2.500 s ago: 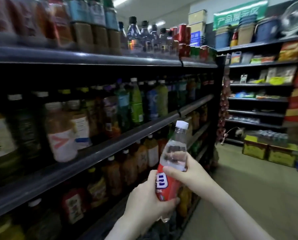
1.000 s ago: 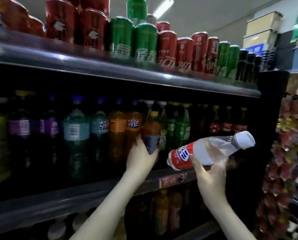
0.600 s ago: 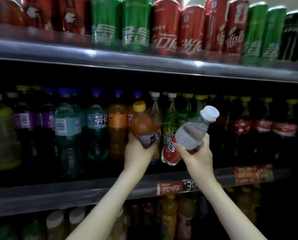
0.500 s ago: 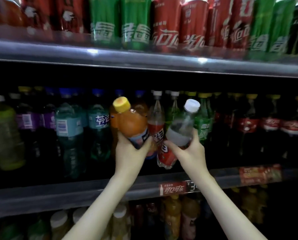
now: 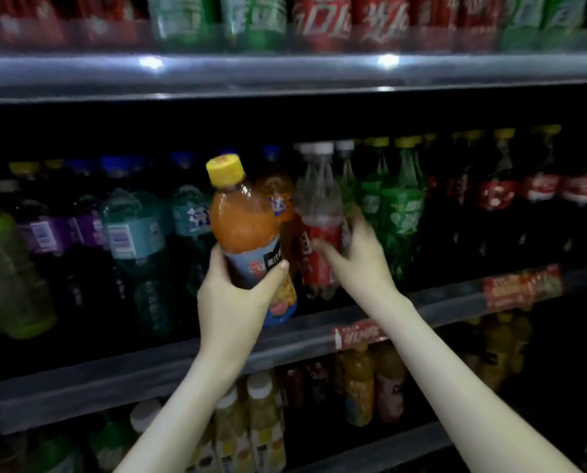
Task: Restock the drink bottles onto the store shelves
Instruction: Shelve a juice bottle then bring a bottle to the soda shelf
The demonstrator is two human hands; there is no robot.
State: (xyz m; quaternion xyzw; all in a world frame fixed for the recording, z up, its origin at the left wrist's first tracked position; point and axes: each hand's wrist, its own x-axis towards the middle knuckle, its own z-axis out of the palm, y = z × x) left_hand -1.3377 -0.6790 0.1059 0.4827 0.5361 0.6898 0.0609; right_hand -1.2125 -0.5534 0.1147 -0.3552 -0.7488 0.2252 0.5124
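Gripping a yellow-capped orange juice bottle point(image 5: 245, 230) with left hand point(image 5: 237, 302), fingers curled round its label; clasping an upright red-labelled clear bottle point(image 5: 320, 213) with right hand point(image 5: 364, 259), green bottles point(image 5: 402, 213) just beside fingertips.

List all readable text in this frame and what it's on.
"可口": red can, top row; the rest is cut off.
"达": label of the orange soda bottle.
Too blurred to read: label of the juice bottle in the left hand; red label of the clear bottle in the right hand; red price tag; green cans; teal bottle.
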